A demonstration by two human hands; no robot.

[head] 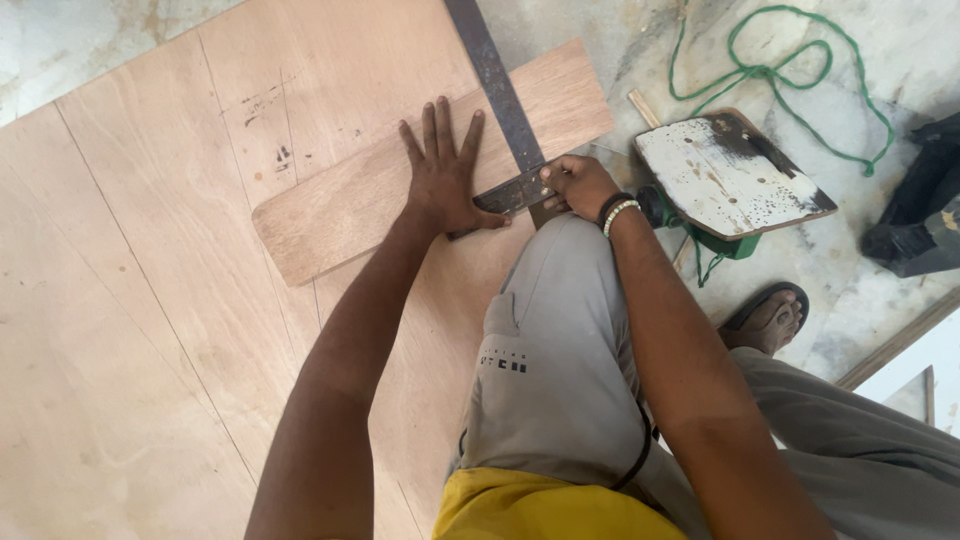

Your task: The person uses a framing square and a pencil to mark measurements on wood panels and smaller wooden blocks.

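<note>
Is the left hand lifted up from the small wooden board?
No, the left hand lies flat with spread fingers on the small wooden board, beside the metal square.

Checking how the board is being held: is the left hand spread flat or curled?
Spread flat. The left hand lies palm down, fingers splayed, on the small wooden board, its heel touching the metal square.
</note>
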